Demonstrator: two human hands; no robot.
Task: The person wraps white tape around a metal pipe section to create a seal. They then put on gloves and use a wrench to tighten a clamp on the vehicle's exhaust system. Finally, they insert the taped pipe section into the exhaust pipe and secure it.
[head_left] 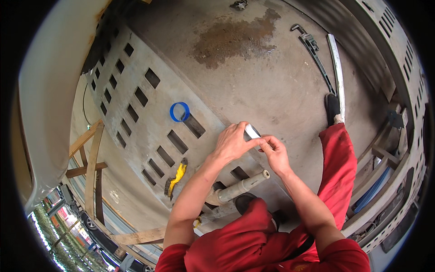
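White roll point(252, 131) between both hands point(232, 141), pinched in the fingers of each.

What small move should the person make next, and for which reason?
Probably gently pick at the edge of the white roll with the right hand, while the left hand steadies it: the left grips it, and the right is at its lower end.

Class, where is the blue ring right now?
In the head view, the blue ring lies left of centre on the slotted grey panel, over one end of a slot, up-left of the left hand.
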